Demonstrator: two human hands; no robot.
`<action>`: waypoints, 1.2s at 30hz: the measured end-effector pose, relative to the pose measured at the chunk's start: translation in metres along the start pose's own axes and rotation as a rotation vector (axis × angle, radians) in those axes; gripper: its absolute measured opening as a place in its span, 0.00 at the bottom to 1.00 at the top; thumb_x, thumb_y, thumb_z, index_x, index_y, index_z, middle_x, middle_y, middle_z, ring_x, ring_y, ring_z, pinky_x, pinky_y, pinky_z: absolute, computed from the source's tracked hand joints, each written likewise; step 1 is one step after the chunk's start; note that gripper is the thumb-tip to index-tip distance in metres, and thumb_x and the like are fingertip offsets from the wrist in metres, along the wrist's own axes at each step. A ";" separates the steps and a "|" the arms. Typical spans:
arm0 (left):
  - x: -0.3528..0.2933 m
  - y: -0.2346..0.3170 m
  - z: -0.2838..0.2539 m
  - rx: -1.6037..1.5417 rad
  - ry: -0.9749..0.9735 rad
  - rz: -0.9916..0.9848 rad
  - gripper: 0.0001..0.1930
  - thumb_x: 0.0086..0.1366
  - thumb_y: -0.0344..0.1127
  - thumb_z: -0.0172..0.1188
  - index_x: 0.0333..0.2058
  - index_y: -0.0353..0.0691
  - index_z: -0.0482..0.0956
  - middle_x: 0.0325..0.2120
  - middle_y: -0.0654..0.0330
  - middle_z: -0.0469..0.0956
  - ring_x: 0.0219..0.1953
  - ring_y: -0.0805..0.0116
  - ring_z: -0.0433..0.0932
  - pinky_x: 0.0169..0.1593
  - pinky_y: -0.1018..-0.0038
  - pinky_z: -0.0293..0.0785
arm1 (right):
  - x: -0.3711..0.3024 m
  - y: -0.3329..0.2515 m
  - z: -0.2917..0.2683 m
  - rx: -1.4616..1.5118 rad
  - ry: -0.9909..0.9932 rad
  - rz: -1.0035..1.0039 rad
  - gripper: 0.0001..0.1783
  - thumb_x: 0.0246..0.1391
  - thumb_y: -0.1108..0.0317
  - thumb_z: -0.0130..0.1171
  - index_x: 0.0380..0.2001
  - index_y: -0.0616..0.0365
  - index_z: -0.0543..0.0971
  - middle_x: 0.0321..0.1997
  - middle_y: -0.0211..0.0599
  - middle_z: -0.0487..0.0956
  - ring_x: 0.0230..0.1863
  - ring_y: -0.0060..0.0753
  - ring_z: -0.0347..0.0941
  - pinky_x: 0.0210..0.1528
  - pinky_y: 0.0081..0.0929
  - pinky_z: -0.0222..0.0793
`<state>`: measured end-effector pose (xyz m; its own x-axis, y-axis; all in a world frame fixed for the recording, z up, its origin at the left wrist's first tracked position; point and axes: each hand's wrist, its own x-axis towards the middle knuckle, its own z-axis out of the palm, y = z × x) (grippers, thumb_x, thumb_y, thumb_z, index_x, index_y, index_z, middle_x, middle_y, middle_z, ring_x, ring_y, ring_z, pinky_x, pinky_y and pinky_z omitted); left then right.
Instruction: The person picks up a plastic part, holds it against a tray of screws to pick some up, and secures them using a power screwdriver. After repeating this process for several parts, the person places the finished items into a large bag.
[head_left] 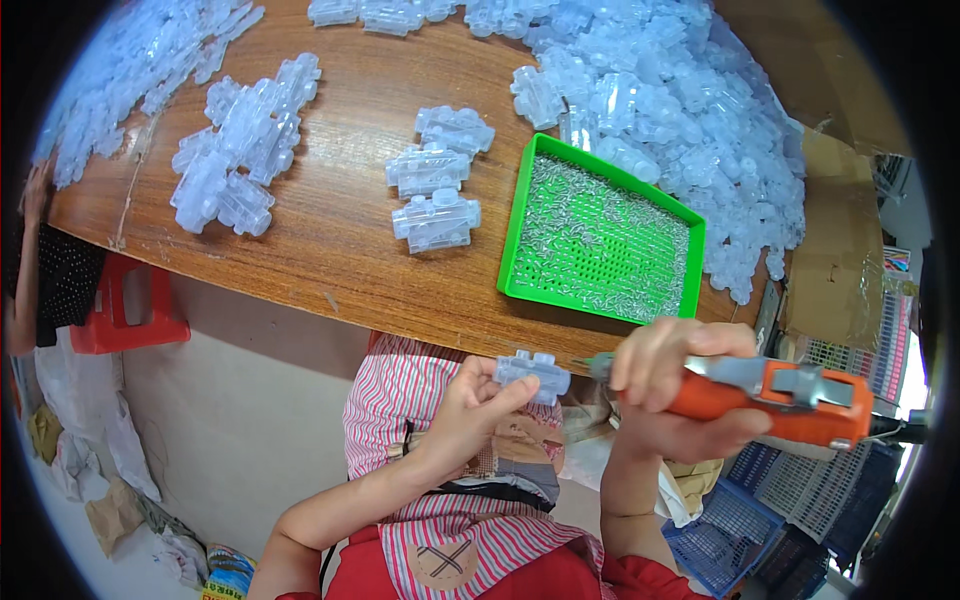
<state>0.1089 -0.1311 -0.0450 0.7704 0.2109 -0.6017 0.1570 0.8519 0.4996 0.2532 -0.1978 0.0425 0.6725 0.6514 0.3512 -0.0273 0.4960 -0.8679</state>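
In my left hand (468, 415) I pinch a clear plastic housing (533, 376) just off the table's front edge. My right hand (672, 385) wraps round an orange electric screwdriver (790, 403), held level with its tip pointing left at the housing. A narrow gap seems to lie between the tip and the housing, though blur near the tip hides the detail. Beyond my right hand a green tray (512, 245) holds many small silver screws (610, 220). Several more clear housings (437, 220) stand in a short column left of the tray.
A big heap of clear plastic parts (680, 100) covers the table's far right. Another heap (130, 70) lies far left, with a small cluster (240, 150) nearer. At the left edge are another person's arm (28, 250) and a red stool (130, 305). Blue crates (715, 535) stand lower right.
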 end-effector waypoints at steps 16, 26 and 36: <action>-0.003 0.007 -0.008 0.095 -0.104 -0.081 0.18 0.67 0.34 0.54 0.51 0.35 0.62 0.42 0.55 0.75 0.45 0.70 0.77 0.48 0.74 0.74 | -0.015 0.009 0.008 -0.122 -0.060 0.045 0.36 0.54 0.34 0.47 0.41 0.61 0.67 0.17 0.27 0.67 0.18 0.24 0.64 0.19 0.23 0.65; 0.004 -0.011 -0.011 0.311 -0.164 0.085 0.16 0.69 0.37 0.51 0.49 0.34 0.63 0.40 0.62 0.74 0.42 0.78 0.73 0.46 0.79 0.71 | -0.017 0.018 0.003 -0.139 -0.077 0.115 0.35 0.52 0.35 0.52 0.40 0.61 0.69 0.17 0.28 0.68 0.19 0.25 0.66 0.22 0.24 0.65; 0.002 -0.013 -0.003 0.262 -0.077 0.187 0.14 0.67 0.36 0.54 0.45 0.35 0.64 0.32 0.64 0.73 0.35 0.81 0.71 0.38 0.79 0.70 | -0.022 0.032 -0.002 -0.163 -0.188 0.043 0.21 0.45 0.57 0.60 0.38 0.59 0.69 0.19 0.31 0.71 0.20 0.28 0.68 0.24 0.26 0.66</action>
<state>0.1064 -0.1405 -0.0548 0.8436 0.3069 -0.4407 0.1545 0.6472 0.7465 0.2392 -0.1974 0.0067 0.5233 0.7731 0.3585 0.0771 0.3760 -0.9234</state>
